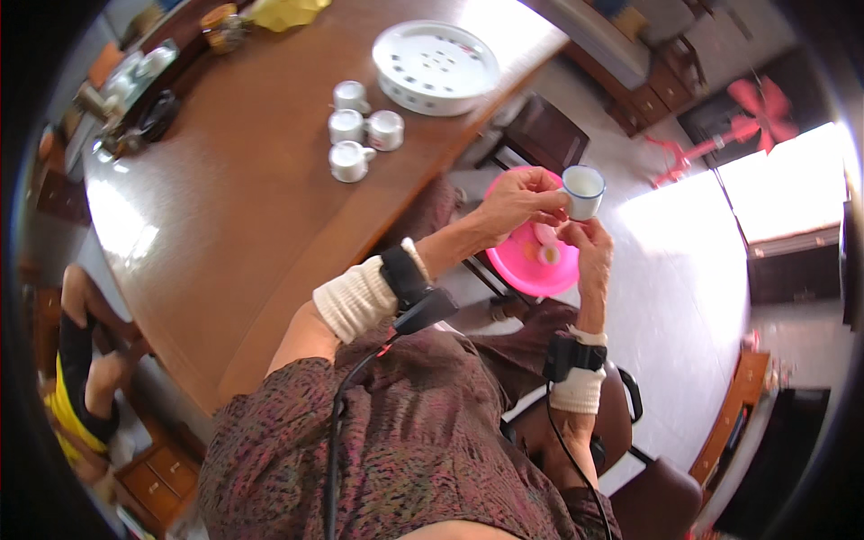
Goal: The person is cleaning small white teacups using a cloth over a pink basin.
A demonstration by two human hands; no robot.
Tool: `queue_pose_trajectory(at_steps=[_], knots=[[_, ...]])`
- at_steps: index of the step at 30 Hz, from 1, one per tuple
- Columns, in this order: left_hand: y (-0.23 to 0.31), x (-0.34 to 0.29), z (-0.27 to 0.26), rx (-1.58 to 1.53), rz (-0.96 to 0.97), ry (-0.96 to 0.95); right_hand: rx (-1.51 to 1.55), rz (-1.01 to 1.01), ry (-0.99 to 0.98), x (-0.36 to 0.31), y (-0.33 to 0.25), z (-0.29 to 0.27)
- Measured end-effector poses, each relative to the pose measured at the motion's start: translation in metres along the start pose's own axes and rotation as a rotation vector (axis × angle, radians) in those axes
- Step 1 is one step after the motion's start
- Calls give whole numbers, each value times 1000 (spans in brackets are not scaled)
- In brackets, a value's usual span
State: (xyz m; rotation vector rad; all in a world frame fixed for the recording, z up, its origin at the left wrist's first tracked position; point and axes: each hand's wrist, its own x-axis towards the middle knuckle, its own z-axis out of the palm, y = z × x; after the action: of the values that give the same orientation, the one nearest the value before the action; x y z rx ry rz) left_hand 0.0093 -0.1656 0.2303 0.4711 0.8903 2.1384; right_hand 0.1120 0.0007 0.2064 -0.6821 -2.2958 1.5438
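A small white cup with a blue rim (584,191) is up in the air over the floor, to the right of the table. My left hand (522,209) grips its left side between thumb and fingers. From below, my right hand (590,247) is closed, its fingertips against the bottom of the cup. Under both hands is a bright pink basin (540,281), partly hidden by them. Inside the basin lies a small pale cup-like piece (549,256), next to a pink thing I cannot make out.
Several white cups (347,126) stand upside down on the wooden table (243,207), near a round white tea tray with holes (436,65). A dark stool (544,135) is beyond the basin. At right is a pink fan (763,112). A person in yellow and black (85,387) is at far left.
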Motion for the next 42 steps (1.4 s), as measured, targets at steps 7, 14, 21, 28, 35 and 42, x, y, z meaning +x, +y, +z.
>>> queue_pose_trajectory(at_steps=[7, 14, 21, 28, 35, 42], knots=[[103, -17, -57, 231, 366, 366, 109, -254, -155, 21, -84, 67], [212, -113, -211, 422, 701, 981, -111, -521, -374, 14, -125, 133], [245, -276, -368, 478, 749, 1760, -207, -531, -558, -4, -129, 168], [228, -388, -406, 2872, 905, 1205, -263, -569, -646, -12, -129, 193], [233, -395, -476, 2220, -6, 1112, -296, -624, -577, 1, -104, 178], [235, -385, -482, 550, 445, 1432, -268, -544, -528, -5, -69, 148]])
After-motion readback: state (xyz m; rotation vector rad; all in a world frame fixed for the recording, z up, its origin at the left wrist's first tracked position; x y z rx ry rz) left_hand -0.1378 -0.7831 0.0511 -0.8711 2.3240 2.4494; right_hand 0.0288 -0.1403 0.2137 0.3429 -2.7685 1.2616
